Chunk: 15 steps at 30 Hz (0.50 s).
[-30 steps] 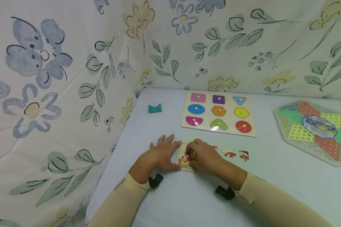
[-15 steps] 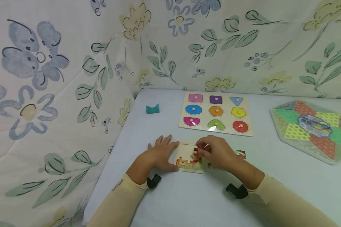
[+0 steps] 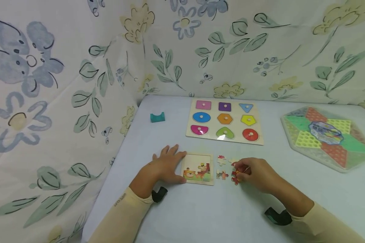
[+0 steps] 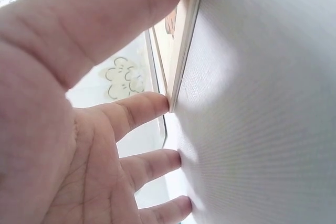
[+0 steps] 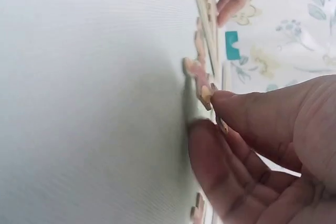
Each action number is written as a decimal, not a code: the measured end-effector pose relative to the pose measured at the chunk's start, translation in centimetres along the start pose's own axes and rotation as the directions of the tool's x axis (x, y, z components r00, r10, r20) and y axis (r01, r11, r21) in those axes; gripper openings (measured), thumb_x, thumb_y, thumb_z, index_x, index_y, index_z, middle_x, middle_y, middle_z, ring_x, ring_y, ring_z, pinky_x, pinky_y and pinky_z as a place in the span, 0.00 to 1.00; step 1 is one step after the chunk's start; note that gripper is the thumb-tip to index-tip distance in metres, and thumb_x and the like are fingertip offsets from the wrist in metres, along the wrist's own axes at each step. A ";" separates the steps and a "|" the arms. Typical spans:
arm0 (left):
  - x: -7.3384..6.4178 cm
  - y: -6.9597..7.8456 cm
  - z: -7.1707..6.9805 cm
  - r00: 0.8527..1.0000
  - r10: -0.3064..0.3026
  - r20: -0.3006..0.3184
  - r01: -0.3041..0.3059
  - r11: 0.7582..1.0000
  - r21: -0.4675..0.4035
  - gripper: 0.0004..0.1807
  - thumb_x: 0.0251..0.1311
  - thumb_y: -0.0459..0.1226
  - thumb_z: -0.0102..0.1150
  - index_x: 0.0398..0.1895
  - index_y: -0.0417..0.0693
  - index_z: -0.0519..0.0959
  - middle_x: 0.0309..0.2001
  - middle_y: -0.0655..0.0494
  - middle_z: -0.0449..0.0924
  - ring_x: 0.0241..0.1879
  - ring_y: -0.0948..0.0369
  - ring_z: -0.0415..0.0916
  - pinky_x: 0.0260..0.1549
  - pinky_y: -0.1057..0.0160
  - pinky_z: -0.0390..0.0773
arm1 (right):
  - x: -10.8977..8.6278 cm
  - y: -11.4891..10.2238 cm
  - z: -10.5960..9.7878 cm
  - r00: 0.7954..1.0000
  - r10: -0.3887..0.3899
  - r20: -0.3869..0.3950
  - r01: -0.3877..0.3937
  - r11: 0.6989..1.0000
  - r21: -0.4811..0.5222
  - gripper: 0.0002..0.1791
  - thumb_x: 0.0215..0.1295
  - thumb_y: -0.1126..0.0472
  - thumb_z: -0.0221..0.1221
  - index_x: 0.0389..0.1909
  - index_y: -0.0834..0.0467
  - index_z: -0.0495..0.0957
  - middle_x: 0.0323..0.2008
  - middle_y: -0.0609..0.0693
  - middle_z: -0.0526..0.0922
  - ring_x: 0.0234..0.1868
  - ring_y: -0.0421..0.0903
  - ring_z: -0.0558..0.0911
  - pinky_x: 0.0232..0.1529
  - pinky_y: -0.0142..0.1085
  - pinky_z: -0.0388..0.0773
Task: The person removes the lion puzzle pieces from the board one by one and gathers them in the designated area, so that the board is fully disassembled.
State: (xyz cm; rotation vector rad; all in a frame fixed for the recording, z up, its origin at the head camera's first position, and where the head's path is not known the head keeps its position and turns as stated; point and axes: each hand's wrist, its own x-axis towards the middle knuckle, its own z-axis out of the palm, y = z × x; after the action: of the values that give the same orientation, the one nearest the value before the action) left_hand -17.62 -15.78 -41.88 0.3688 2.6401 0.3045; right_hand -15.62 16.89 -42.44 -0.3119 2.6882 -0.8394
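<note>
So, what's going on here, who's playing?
Someone's left hand touches the edge of a wooden puzzle tray, and their right hand pinches a puzzle piece off to the tray's right. The tray is only partly filled right now. Other loose pieces lie on the white table beside it.

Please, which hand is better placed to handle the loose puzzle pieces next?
Probably the right hand: it pinches a puzzle piece near the loose pieces. The left hand touches the puzzle tray's left edge, farther from them.
</note>
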 end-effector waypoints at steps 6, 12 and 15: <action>-0.2 0.0 0.0 1.000 -0.001 0.001 0.001 1.000 -0.015 0.53 0.51 0.58 0.75 0.80 0.64 0.60 0.83 0.50 0.46 0.81 0.40 0.38 0.68 0.22 0.48 | 0.2 -0.2 0.7 0.998 -0.050 -0.044 0.044 0.991 -0.125 0.11 0.60 0.60 0.73 0.42 0.57 0.86 0.31 0.43 0.81 0.34 0.43 0.75 0.33 0.34 0.76; -0.2 0.0 0.0 1.000 -0.001 -0.001 0.001 1.000 -0.009 0.53 0.51 0.57 0.75 0.80 0.64 0.60 0.83 0.50 0.46 0.81 0.41 0.38 0.68 0.22 0.48 | 0.9 -1.9 0.8 0.997 -0.069 -0.046 0.059 0.982 -0.180 0.19 0.57 0.55 0.75 0.48 0.55 0.86 0.40 0.48 0.82 0.40 0.45 0.78 0.39 0.38 0.82; -0.2 0.0 0.0 1.000 0.002 0.003 -0.002 1.000 -0.003 0.53 0.51 0.58 0.75 0.80 0.64 0.60 0.83 0.50 0.46 0.81 0.41 0.38 0.68 0.22 0.48 | 1.6 -3.4 1.3 0.993 -0.118 -0.015 0.110 0.961 -0.255 0.23 0.56 0.51 0.75 0.52 0.54 0.85 0.45 0.51 0.82 0.46 0.48 0.80 0.46 0.44 0.85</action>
State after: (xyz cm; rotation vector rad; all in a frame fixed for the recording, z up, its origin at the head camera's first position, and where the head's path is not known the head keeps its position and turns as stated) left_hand -17.49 -15.86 -41.81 0.3705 2.6362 0.3087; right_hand -16.26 13.01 -41.81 -0.5207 2.8310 -0.5302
